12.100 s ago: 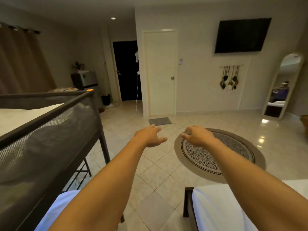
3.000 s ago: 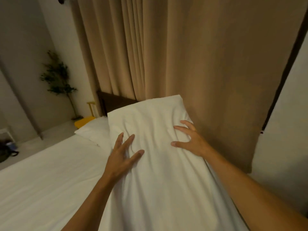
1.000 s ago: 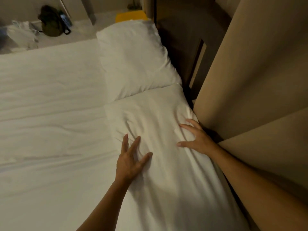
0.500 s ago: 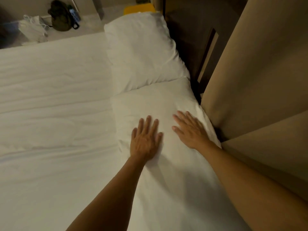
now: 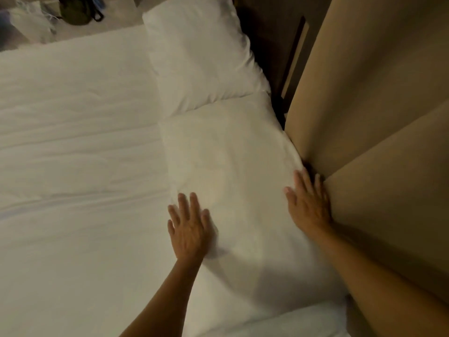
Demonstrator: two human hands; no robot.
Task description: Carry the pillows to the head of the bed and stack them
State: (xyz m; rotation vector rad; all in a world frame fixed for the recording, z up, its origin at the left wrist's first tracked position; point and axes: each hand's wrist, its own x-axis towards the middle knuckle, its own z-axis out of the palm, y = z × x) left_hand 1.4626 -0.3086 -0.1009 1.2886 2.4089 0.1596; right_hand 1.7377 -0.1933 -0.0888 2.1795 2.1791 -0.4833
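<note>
Two white pillows lie end to end along the head of the bed [image 5: 73,147]. The near pillow [image 5: 233,166] lies flat under both my hands. My left hand [image 5: 190,229] rests flat on its left edge with fingers spread. My right hand [image 5: 308,203] presses flat on its right edge, against the curtain. The far pillow [image 5: 201,59] lies beyond it, its near end overlapping the near pillow's far end. Neither hand grips anything.
Beige curtains [image 5: 376,117] hang close along the right side of the pillows. A dark headboard [image 5: 269,40] shows behind the far pillow. On the floor past the bed sit a dark bag [image 5: 77,8] and a white plastic bag [image 5: 31,23].
Both hands have slid apart across the near pillow, the left toward its left edge and the right to its curtain-side edge. The pillow lies flatter than one second ago.
</note>
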